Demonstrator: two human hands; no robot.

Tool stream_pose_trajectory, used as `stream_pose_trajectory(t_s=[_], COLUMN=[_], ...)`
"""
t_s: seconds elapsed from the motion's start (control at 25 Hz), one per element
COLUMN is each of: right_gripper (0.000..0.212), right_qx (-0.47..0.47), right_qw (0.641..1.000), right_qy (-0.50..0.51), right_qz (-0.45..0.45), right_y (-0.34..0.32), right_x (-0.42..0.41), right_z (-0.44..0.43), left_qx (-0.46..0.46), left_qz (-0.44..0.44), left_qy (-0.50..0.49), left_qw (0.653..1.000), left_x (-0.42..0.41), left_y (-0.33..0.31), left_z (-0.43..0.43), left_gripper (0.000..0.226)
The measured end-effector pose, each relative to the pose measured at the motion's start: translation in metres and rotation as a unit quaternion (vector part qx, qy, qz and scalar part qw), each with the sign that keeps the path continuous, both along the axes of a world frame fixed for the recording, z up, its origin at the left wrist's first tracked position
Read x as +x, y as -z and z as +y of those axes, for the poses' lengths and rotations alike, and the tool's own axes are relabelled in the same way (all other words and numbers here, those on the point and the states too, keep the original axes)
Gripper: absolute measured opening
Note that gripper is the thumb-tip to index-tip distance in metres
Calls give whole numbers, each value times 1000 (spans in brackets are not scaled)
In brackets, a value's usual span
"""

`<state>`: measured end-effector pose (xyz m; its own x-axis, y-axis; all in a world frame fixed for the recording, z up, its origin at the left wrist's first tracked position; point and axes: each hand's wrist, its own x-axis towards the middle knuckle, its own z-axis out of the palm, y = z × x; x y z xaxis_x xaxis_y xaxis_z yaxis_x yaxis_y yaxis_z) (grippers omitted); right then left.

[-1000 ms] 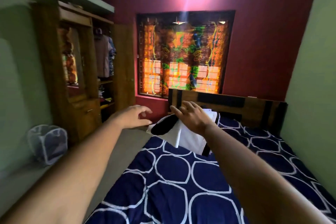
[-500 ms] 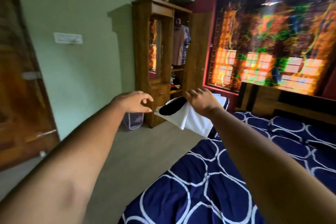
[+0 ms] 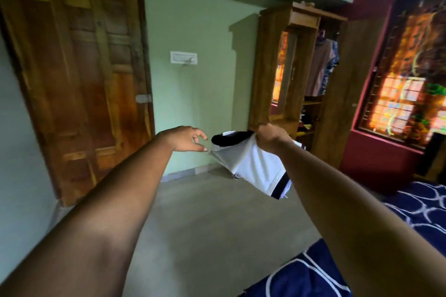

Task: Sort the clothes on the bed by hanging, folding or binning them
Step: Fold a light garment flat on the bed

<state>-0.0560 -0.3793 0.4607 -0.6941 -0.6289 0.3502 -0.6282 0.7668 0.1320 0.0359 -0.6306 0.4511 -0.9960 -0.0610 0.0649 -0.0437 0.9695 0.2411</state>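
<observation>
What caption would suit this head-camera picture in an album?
Right hand grips a white garment over the floor, left hand open beside it.

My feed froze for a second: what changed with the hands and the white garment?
The right hand, gripping the white garment, carried it from over the bed out above the floor, toward the wardrobe; the camera swung left with it. Unchanged: the right hand's grip, and the left hand reaching beside the garment, fingers loosely curled, holding nothing.
</observation>
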Motion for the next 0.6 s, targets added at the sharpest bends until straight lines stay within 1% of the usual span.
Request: stream_pose_trajectory(t_s=[0.04, 0.08, 0.16, 0.24, 0.32, 0.4, 0.6], right_gripper=[44, 44, 39, 34, 33, 32, 31], right_qx=[-12, -13, -19, -19, -5, -1, -23], right_qw=[997, 993, 983, 974, 968, 966, 962], right_qy=[-4, -15, -33, -43, -47, -50, -48], right_qz=[-71, -121, -177, -222, -247, -255, -266], right_y=[0, 2, 13, 23, 29, 31, 34], right_x=[-5, -7, -11, -11, -13, -19, -53], right_z=[-27, -50, -99, -140, -176, -205, -268], left_qx=[21, 36, 54, 72, 86, 97, 124], left_qz=[-24, -50, -87, -98, -98, -91, -34], left_qy=[-18, -34, -64, -88, -98, -101, -109], left_qw=[999, 998, 993, 989, 987, 986, 986], left_x=[2, 6, 14, 21, 27, 32, 12], left_y=[3, 7, 20, 32, 37, 39, 50], left_z=[-23, -45, -94, -138, -170, -189, -237], left_gripper=[49, 48, 43, 39, 37, 34, 34])
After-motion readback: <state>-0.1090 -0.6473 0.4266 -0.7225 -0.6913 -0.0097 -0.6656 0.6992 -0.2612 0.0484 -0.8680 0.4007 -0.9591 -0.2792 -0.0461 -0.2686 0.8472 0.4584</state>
